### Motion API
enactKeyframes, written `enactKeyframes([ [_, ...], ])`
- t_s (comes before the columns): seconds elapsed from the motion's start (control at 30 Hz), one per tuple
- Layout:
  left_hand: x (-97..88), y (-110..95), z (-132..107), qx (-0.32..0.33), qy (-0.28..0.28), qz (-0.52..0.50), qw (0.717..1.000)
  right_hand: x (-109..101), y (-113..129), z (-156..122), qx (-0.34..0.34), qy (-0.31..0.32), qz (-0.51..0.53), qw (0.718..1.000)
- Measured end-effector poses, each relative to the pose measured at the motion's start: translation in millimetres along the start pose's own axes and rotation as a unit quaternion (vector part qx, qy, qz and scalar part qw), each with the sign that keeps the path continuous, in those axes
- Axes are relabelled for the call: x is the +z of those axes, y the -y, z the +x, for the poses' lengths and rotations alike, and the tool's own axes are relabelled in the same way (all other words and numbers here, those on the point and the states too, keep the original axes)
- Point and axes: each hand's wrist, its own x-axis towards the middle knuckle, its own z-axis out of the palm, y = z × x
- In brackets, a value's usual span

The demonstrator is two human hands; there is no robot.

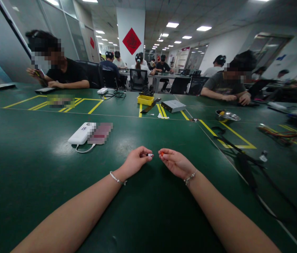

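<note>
My left hand (pixel 137 161) is closed in a pinch on a small white-and-dark cylindrical piece (pixel 150 155) with a shiny tip, its exact kind too small to make out. Facing it across a narrow gap, my right hand (pixel 177 163) pinches a small orange piece (pixel 162 154) between thumb and fingers. The two pieces are apart. Both hands are just above or resting on the green tabletop (pixel 143 211); I cannot tell which. Each wrist wears a bracelet.
A white power bank (pixel 82 133) is cabled to a phone (pixel 100 134) at left. Farther back are a yellow bin (pixel 145 99), a grey box (pixel 173 105) and a metal dish (pixel 227 115). Black straps (pixel 245 168) and wires (pixel 282 133) lie right. Several people sit around.
</note>
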Motion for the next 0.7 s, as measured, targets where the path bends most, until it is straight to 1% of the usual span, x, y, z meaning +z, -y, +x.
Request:
enactKeyframes([
  [0.1,0.9,0.0,0.1,-0.006,0.003,-0.038,0.999,0.8,-1.2,0.6,-0.002,0.013,0.003,1.000],
  [0.27,0.5,-0.7,-0.2,-0.004,0.000,-0.050,0.999,6.6,-3.8,-0.9,-0.006,0.026,-0.028,0.999],
  [0.4,-0.3,-0.2,-0.8,0.014,0.007,-0.043,0.999,9.3,-7.8,-0.7,-0.001,0.041,-0.056,0.998],
  [0.53,-0.9,-0.8,-1.7,0.025,0.017,-0.027,0.999,8.6,-10.4,0.2,-0.010,0.062,-0.055,0.996],
  [0.7,-1.2,-0.4,-1.1,0.028,0.008,-0.007,1.000,8.5,-10.3,0.5,-0.011,0.053,-0.042,0.998],
])
